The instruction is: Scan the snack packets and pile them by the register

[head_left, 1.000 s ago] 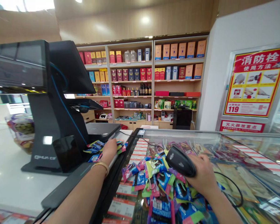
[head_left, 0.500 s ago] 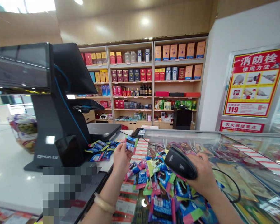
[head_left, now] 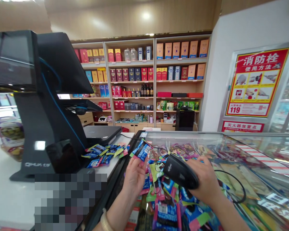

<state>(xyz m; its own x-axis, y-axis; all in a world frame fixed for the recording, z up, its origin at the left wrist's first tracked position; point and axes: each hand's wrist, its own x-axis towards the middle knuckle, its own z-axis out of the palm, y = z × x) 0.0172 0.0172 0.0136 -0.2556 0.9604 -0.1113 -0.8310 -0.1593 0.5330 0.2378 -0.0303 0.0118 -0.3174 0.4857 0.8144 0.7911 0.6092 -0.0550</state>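
Observation:
Between the fingertips of my left hand (head_left: 135, 175) is a small blue snack packet (head_left: 142, 150), its barcode side showing. My right hand (head_left: 207, 179) is wrapped round a black barcode scanner (head_left: 180, 171), whose head points left toward the packet. Below both hands, a pile of blue, pink and green snack packets (head_left: 167, 213) lies on the glass counter. A smaller heap of similar packets (head_left: 103, 154) rests on the white counter at the left, beside the till. The scanner's cable (head_left: 244, 189) loops out to the right of my right hand.
A black till with screens (head_left: 60, 64) stands on the white counter (head_left: 4, 199) at the left, with a flat dark device (head_left: 102, 133) behind it. The glass display counter (head_left: 262, 179) spreads right. Shelves of boxes and bottles (head_left: 135, 81) line the back wall.
My left hand has shifted right and lower, bringing the blue packet nearer the scanner and tilting it. My right hand still holds the scanner, nearly in place. The view has turned slightly.

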